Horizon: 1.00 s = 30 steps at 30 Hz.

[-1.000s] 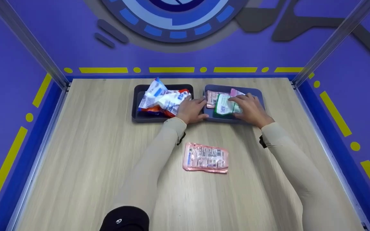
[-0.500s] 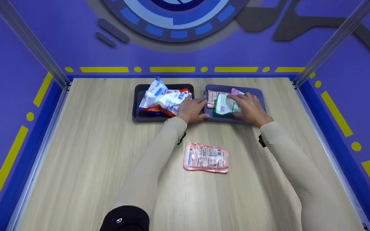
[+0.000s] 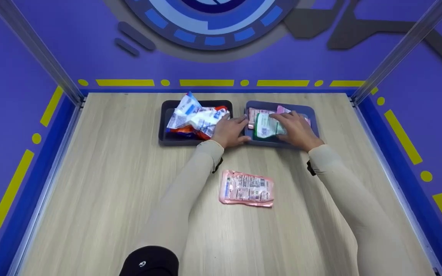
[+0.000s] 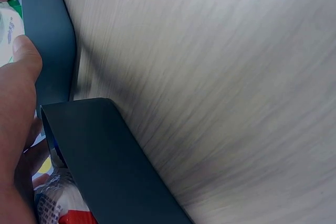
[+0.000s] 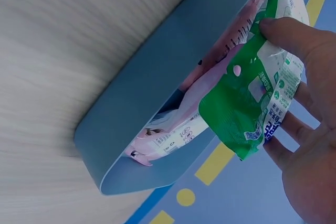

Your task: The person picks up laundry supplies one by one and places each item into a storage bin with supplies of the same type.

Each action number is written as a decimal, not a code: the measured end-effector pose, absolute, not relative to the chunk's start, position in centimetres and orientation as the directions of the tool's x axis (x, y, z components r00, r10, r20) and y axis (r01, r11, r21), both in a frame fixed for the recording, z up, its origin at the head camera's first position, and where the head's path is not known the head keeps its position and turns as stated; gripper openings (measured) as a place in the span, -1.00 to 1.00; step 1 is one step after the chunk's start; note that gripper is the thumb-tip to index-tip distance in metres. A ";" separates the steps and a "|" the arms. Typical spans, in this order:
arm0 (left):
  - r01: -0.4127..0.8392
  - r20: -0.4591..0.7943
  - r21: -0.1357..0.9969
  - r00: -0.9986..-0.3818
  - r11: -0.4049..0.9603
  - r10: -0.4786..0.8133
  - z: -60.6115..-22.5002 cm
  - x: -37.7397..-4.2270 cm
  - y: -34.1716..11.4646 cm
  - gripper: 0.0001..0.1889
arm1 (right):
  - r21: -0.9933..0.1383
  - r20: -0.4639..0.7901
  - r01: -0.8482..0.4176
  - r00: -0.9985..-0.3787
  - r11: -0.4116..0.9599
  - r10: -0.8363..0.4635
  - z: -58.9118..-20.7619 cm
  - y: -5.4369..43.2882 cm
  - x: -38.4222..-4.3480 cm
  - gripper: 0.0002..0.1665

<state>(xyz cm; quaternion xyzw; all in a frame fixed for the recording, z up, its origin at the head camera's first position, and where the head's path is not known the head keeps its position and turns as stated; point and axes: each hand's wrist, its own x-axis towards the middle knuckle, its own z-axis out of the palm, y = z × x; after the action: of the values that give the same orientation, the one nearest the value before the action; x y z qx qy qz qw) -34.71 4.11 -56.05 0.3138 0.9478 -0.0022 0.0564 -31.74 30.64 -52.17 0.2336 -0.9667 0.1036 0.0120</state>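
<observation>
My right hand [image 3: 299,129] pinches a green-and-white packet [image 5: 236,103] between thumb and fingers, over the right grey tray [image 5: 142,82]. Pink packets [image 5: 181,129] lie beneath it in that tray. My left hand [image 3: 228,131] bridges the gap between the two trays. Its fingers are fairly straight, and its thumb [image 4: 26,56] lies at the right tray's rim. In the dark left tray [image 3: 163,132], white, blue and red packets [image 3: 202,119] lie heaped just beside my left hand. A pink packet [image 3: 247,188] lies flat on the table, between my forearms.
The wooden table [image 3: 109,184] runs back to a purple wall [image 3: 90,57] with yellow markings. Similar walls stand at left and right. Both trays sit side by side near the far edge, and the heap rises above the left tray's rim.
My right hand has shifted slightly left with the green-and-white packet, and more of the pink packet to its right shows. My left hand has stayed in place.
</observation>
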 end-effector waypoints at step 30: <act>0.606 -0.092 -0.006 -0.792 0.796 0.603 -56.3 -34.9 4.2 -0.18 | -0.153 -0.003 -0.471 -0.879 0.869 -0.477 -53.1 28.6 -32.5 -0.13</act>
<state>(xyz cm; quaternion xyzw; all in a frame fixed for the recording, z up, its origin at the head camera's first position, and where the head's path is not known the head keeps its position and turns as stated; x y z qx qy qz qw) -34.95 4.16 -56.29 0.3193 0.9465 -0.0174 0.0428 -32.46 28.59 -53.05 0.2451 -0.9665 0.0739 -0.0202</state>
